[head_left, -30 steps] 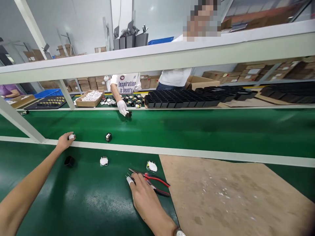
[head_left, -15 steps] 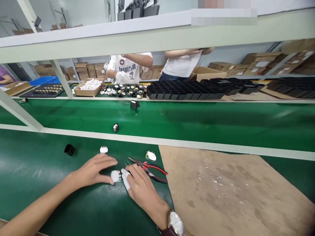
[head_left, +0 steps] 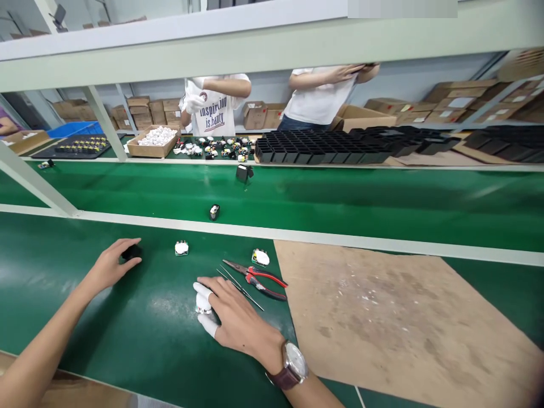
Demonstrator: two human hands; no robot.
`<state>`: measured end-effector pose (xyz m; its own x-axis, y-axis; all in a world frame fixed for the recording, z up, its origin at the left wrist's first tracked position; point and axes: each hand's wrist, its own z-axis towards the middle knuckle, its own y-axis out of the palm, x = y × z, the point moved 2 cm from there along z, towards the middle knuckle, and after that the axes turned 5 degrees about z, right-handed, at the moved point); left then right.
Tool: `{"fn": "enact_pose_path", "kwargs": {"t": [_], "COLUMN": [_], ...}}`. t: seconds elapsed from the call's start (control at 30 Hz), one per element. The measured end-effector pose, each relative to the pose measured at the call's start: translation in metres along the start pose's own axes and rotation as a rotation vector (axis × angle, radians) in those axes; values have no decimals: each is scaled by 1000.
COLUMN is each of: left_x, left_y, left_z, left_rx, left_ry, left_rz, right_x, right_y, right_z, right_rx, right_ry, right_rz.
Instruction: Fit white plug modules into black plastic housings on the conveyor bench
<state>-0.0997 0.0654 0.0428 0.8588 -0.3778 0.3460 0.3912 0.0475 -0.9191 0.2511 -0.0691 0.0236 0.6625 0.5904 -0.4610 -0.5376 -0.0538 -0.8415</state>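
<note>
At the left of the green bench, my left hand (head_left: 111,263) curls its thumb and fingers around a small black plastic case (head_left: 131,253). Fingers partly cover that case. My right hand (head_left: 232,311), with white covers on two fingertips and a watch on the wrist, has thumb and fingers around a small circuit board (head_left: 203,305) topped with a white blob. The board is low at the bench surface. Beside this hand lie thin metal tweezers (head_left: 244,292) and red-and-black pliers (head_left: 259,279). Another white-topped board (head_left: 181,247) lies between the hands, farther back; a similar board (head_left: 260,257) sits behind the pliers.
A cardboard sheet (head_left: 382,317) covers the bench at right. Beyond a pale rail (head_left: 238,231) runs a green belt (head_left: 340,198) carrying a few black-cased units. Black cases (head_left: 323,147), a box of white parts (head_left: 148,150) and two people in white shirts are across it. A shelf beam passes overhead.
My left hand has moved left, away from the circuit board, to the black case. My right hand has closed around the board. The view has tilted down slightly.
</note>
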Motion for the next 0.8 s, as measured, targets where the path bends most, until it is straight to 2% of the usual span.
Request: {"fn": "enact_pose_path", "kwargs": {"t": [0.07, 0.17, 0.23, 0.3, 0.4, 0.6, 0.8], "left_x": [31, 79, 102, 117, 126, 123, 120], "left_y": [8, 23, 34, 44, 54, 69, 77], "left_z": [-5, -8, -7, -4, 1, -6, -15], "left_rx": [-42, -172, -256, -299, -285, -193, -181], "left_ry": [92, 229, 306, 367, 422, 419, 437], "left_rz": [-96, -219, -265, -287, -299, -288, -265], "right_x": [2, 7, 9, 9, 6, 0, -2], "right_y": [3, 2, 0, -1, 9, 37, 39], "right_z": [0, -1, -3, -5, -8, -7, -8], "right_rx": [-5, 28, 16, -21, -30, 78, 45], "right_ry": [23, 90, 74, 37, 31, 79, 76], "right_rz": [-17, -47, -46, -84, -226, -407, -439]}}
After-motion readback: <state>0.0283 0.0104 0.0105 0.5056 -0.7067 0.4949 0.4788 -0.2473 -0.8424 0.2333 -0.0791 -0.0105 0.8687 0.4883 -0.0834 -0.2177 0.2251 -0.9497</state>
